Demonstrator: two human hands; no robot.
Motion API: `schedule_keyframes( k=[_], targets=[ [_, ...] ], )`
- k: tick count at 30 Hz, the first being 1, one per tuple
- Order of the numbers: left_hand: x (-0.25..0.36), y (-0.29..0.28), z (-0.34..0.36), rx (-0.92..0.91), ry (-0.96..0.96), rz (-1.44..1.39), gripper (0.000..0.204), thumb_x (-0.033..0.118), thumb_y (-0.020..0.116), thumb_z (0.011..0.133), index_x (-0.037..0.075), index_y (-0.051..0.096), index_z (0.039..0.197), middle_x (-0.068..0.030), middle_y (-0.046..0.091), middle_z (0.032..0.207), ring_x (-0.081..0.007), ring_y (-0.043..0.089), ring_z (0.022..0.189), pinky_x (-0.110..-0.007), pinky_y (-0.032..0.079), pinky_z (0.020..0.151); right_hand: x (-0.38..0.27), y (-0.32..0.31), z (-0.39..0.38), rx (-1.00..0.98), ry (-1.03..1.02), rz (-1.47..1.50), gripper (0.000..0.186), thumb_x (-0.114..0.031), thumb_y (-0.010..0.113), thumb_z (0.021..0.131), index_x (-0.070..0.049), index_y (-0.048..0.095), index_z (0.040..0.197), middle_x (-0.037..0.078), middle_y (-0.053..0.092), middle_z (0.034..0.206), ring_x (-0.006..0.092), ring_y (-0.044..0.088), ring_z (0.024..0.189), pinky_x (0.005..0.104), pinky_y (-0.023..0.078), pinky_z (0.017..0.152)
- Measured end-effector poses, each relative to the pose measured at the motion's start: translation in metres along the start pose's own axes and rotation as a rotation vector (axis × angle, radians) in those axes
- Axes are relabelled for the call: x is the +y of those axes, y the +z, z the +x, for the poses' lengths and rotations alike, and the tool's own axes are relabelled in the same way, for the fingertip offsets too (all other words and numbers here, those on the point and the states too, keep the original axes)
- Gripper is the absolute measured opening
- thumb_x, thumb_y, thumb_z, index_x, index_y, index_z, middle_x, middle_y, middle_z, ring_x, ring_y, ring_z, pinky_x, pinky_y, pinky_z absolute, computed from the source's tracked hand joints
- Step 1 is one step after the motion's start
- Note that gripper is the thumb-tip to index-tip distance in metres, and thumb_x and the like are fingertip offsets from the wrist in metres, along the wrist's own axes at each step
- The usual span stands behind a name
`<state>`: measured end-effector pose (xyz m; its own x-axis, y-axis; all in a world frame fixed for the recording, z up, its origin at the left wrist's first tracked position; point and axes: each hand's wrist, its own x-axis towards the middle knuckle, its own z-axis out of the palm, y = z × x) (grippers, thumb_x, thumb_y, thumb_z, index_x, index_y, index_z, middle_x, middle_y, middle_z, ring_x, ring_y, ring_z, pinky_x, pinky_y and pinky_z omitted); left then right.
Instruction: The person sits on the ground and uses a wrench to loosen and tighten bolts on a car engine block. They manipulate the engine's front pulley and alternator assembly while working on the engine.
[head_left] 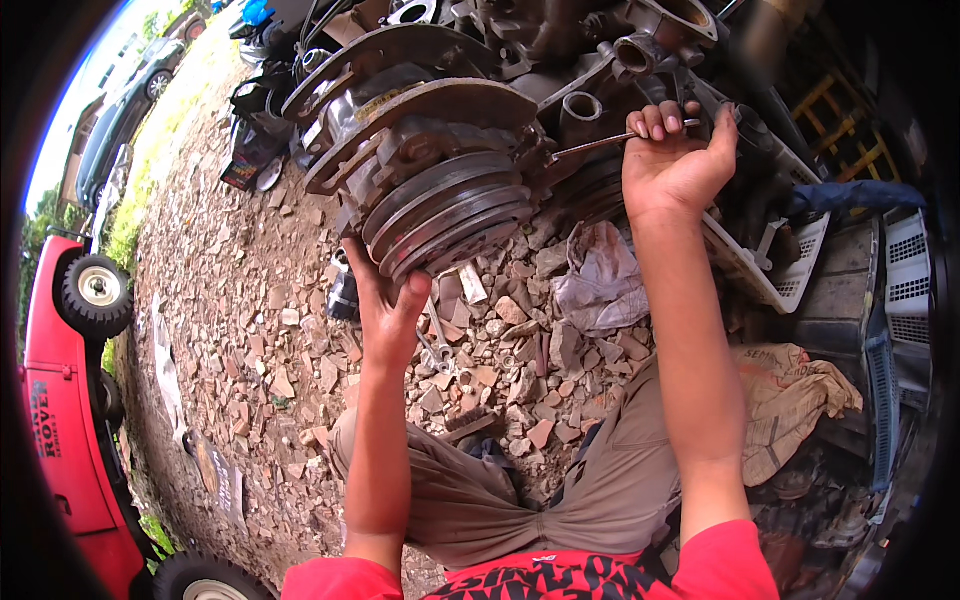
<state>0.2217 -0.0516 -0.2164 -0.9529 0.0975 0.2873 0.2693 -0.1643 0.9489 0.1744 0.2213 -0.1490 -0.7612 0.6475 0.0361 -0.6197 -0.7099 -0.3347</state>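
Observation:
A greasy metal machine part with large round discs [440, 102] stands in front of me, its grooved pulley-like drum [450, 210] at the near end. My left hand [385, 310] grips the drum's lower left edge from below. The thumb shows at the near rim, while the fingers are partly hidden behind the metal. My right hand [680, 160] is closed around the end of a thin wrench [595, 146], palm turned up. The wrench's far end reaches the right side of the part, where I cannot make out what it sits on.
Loose wrenches [438, 350] and a grey rag [600, 280] lie on broken stone rubble [290, 350]. More metal parts [650, 50] crowd the back right. A white crate [790, 270] and a woven sack [790, 400] are at the right; a red vehicle [75, 400] stands far left.

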Motion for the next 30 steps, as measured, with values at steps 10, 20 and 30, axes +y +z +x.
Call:
schedule_keyframes(
  k=[10, 20, 30],
  targets=[
    [0.002, 0.002, 0.002, -0.013, 0.004, -0.006, 0.106, 0.049, 0.076, 0.079, 0.0, 0.01, 0.146, -0.0138, 0.042, 0.137, -0.0232, 0.042, 0.126, -0.036, 0.031, 0.107, 0.024, 0.019, -0.029, -0.354, -0.163, -0.132, 0.048, -0.045, 0.043, 0.1, -0.002, 0.056, 0.084, 0.007, 0.047, 0.069, 0.0171, 0.042, 0.067, 0.0313, 0.035, 0.067],
    [0.008, 0.008, 0.004, -0.022, 0.032, -0.03, 0.104, 0.047, 0.076, 0.08, 0.0, 0.011, 0.146, -0.0144, 0.043, 0.135, -0.0238, 0.044, 0.124, -0.037, 0.034, 0.106, 0.034, 0.01, -0.075, -0.89, -0.285, -0.829, 0.029, -0.031, 0.068, 0.091, -0.004, 0.058, 0.084, -0.006, 0.053, 0.067, 0.0014, 0.042, 0.058, 0.0203, 0.034, 0.051],
    [0.004, 0.003, 0.004, -0.032, 0.018, -0.023, 0.105, 0.046, 0.076, 0.08, -0.002, 0.009, 0.146, -0.0147, 0.042, 0.137, -0.0239, 0.043, 0.125, -0.037, 0.032, 0.107, 0.017, 0.023, -0.06, -0.621, -0.221, -0.574, 0.028, -0.027, 0.058, 0.098, -0.005, 0.059, 0.081, -0.004, 0.057, 0.071, 0.0003, 0.047, 0.065, 0.0162, 0.036, 0.058]
  ],
)
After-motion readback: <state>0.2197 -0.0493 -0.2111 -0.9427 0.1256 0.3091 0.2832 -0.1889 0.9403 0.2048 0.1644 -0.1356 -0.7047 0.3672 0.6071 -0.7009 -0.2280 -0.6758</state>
